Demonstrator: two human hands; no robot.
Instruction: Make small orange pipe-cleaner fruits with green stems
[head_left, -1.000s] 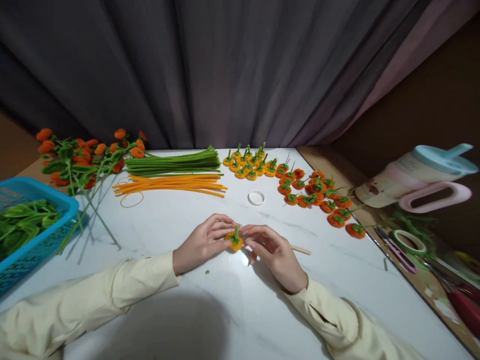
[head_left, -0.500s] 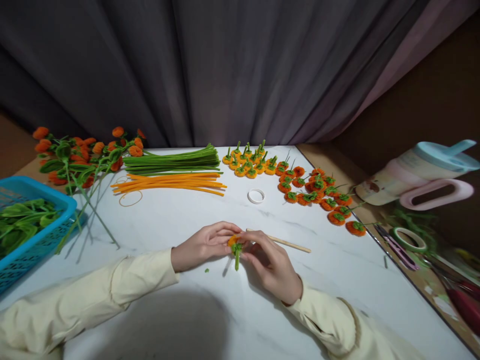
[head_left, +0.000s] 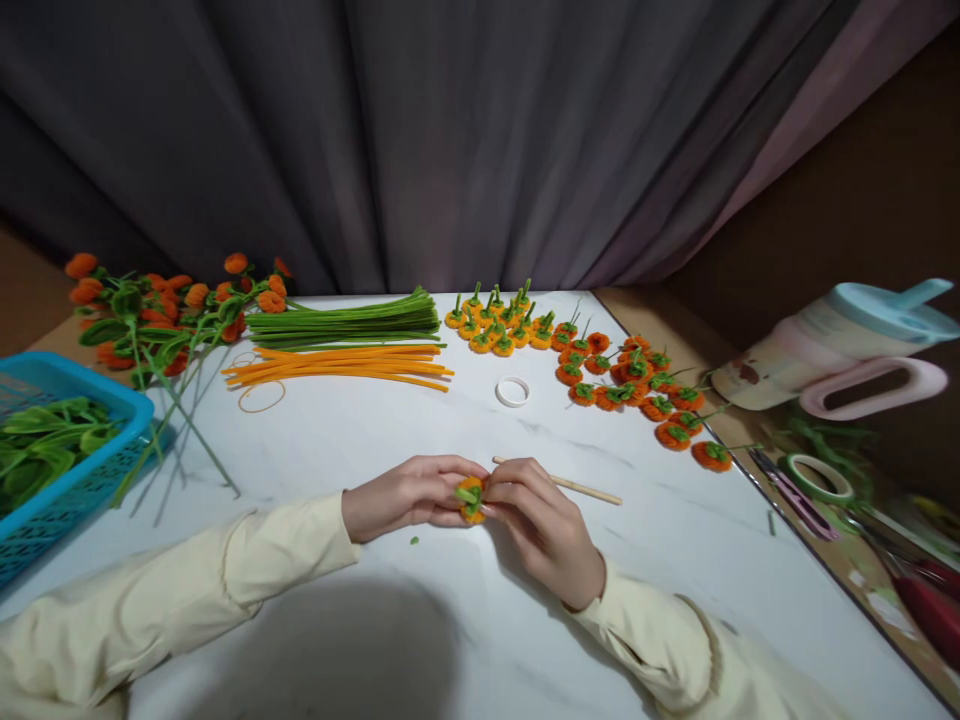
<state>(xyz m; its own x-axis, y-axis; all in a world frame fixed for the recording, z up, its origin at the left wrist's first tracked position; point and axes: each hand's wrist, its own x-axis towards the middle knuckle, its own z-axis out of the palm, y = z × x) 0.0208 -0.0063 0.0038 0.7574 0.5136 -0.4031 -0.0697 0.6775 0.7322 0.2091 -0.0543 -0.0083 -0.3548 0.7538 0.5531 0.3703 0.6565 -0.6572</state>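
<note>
Between my two hands is a small yellow-orange pipe-cleaner flower (head_left: pixel 471 499) with a green centre and a green stem stub that points toward me and left. My left hand (head_left: pixel 411 496) pinches its left side with thumb and fingers. On the other side, the fingertips of my right hand (head_left: pixel 541 520) close on the flower's right edge. A thin wooden stick (head_left: pixel 589 491) lies on the white table just beyond my right hand. A tiny green scrap (head_left: pixel 414 541) rests below my left hand.
Behind lie green pipe cleaners (head_left: pixel 345 322), orange pipe cleaners (head_left: pixel 337 367), yellow flowers (head_left: pixel 502 342), orange flowers (head_left: pixel 671 436) and a white ring (head_left: pixel 512 391). At left are a blue basket (head_left: pixel 75 478) and stemmed flowers (head_left: pixel 169 300). A tumbler (head_left: pixel 810 345), tape roll (head_left: pixel 816 478) and scissors (head_left: pixel 795 495) stand right.
The flower has turned in my fingers: its stem stub hung straight down before and now points toward me and left, with more of the yellow-orange rim showing. My left fingers have shifted around it.
</note>
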